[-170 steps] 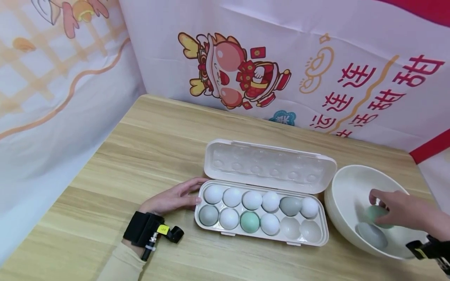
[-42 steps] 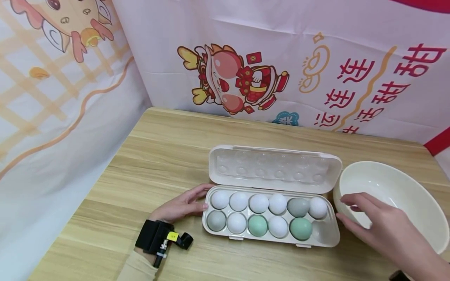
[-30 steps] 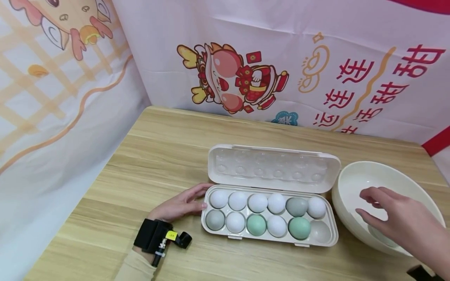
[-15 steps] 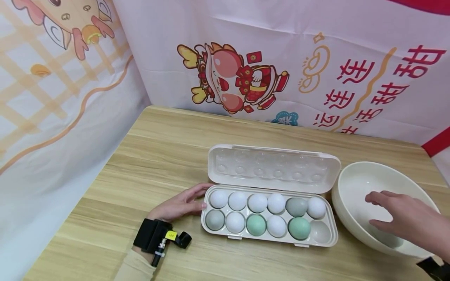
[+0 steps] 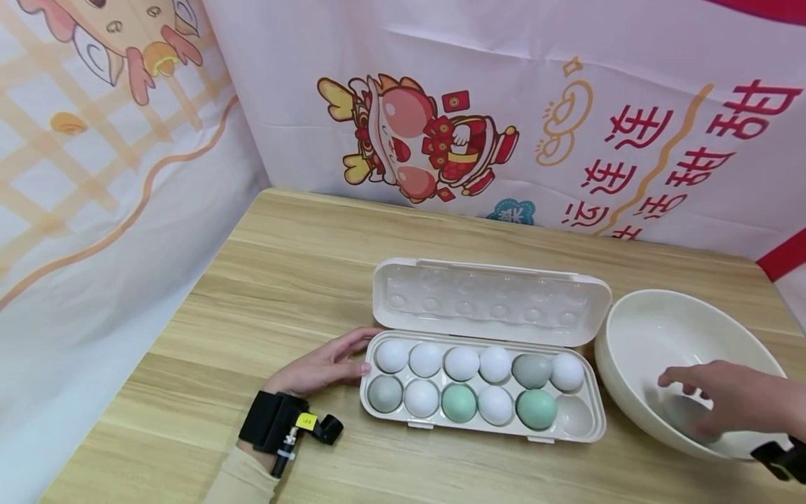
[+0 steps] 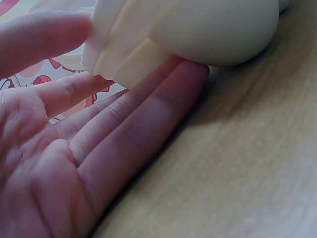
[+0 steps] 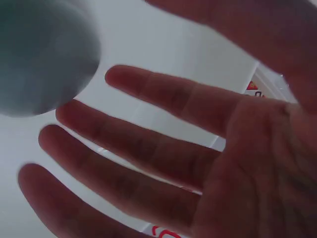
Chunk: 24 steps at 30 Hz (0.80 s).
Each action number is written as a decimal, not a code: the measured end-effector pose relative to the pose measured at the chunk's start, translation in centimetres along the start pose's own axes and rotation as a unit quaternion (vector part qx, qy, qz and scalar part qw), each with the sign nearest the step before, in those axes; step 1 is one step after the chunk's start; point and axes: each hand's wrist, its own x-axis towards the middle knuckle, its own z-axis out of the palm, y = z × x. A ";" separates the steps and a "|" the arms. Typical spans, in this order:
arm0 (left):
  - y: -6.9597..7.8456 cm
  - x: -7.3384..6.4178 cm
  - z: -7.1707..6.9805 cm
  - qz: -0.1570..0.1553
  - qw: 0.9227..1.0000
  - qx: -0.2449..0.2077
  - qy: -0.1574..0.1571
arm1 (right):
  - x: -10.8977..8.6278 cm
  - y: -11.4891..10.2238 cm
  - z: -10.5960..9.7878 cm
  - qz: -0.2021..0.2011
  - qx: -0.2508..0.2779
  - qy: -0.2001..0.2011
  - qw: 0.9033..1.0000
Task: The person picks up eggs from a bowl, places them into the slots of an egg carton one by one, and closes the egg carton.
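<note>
The egg box (image 5: 481, 388), pale plastic with its lid (image 5: 491, 301) folded back, holds white, grey and green eggs (image 5: 536, 409). The front right cup (image 5: 574, 416) has no egg in it. My left hand (image 5: 317, 367) lies at the box's left end; its thumb touches the rim, and in the left wrist view straight fingers (image 6: 126, 124) reach along its underside. Inside the cream bowl (image 5: 620, 378), my right hand (image 5: 739, 399) reaches over a grey egg (image 5: 680, 413), partly hidden. In the right wrist view its spread fingers (image 7: 143, 144) are beside that egg (image 7: 44, 54), not closed round it.
The bowl stands close against the box's right end on a wooden table (image 5: 271, 280). A printed cloth (image 5: 283, 91) hangs behind the table and another (image 5: 113, 210) along its left. Cameras are strapped to both wrists.
A green egg has gone from the bowl into the box's front row. The right hand has gone back into the bowl and lowered towards the grey egg. The left hand stays at the box.
</note>
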 end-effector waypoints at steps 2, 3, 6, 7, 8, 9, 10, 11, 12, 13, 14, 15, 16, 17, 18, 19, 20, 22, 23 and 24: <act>0.0 0.0 0.0 0.001 1.000 -0.005 -0.001 | 0.1 0.2 0.0 -0.007 0.020 -0.018 1.000; -0.1 0.0 0.0 0.001 1.000 -0.006 -0.001 | 0.2 0.3 0.0 -0.002 0.026 -0.028 0.999; -0.1 0.0 0.0 0.000 1.000 -0.007 -0.002 | 0.5 0.4 0.1 0.019 0.041 -0.051 0.998; -0.1 0.0 0.0 0.000 1.000 -0.007 -0.001 | 0.6 0.4 0.0 0.032 0.047 -0.061 0.997; -0.1 0.0 0.0 -0.001 1.000 -0.007 -0.001 | 0.7 0.4 0.0 0.033 0.047 -0.062 0.996; -0.1 0.0 0.0 -0.002 1.000 -0.007 -0.001 | 0.7 0.4 0.0 0.036 0.048 -0.065 0.996; -0.1 0.0 0.0 -0.001 1.000 -0.004 -0.001 | 0.8 0.5 -0.1 0.038 0.048 -0.066 0.996; -0.1 0.0 0.0 -0.001 1.000 -0.003 0.000 | 0.9 0.4 -0.1 0.039 0.049 -0.068 0.996; -0.1 0.0 0.0 -0.002 1.000 -0.004 0.000 | 0.9 0.4 -0.1 0.041 0.052 -0.069 0.995; 0.0 0.0 0.0 -0.002 1.000 -0.004 0.000 | 1.0 0.4 -0.2 0.044 0.056 -0.071 0.995; 0.0 0.0 0.0 -0.003 1.000 -0.005 0.000 | 1.0 0.4 -0.2 0.041 0.061 -0.070 0.995; 0.0 0.0 0.0 -0.003 1.000 -0.004 0.000 | 1.0 0.4 -0.2 0.045 0.068 -0.071 0.994; 0.0 0.0 0.0 -0.001 1.000 -0.004 0.000 | 1.0 0.4 -0.3 0.046 0.075 -0.072 0.994; 0.0 0.0 0.0 -0.002 1.000 -0.006 0.000 | 1.0 0.3 -0.3 0.042 0.081 -0.071 0.993; 0.0 0.0 0.0 -0.001 1.000 -0.007 0.000 | 1.0 0.3 -0.3 0.037 0.085 -0.070 0.993; 0.0 0.0 0.0 0.000 1.000 -0.007 -0.001 | 1.0 0.4 -0.4 0.031 0.084 -0.069 0.994; 0.0 0.0 0.0 0.001 1.000 -0.008 -0.003 | 1.1 0.4 -0.4 0.024 0.081 -0.067 0.994; 0.0 0.0 0.0 0.003 1.000 -0.009 -0.004 | 1.2 0.5 -0.5 0.015 0.069 -0.068 0.995; 0.0 0.0 0.0 0.003 1.000 -0.008 -0.004 | 1.3 0.6 -0.5 0.009 0.061 -0.067 0.996; 0.0 0.0 0.0 0.003 1.000 -0.008 -0.005 | 1.4 0.7 -0.5 0.000 0.052 -0.063 0.997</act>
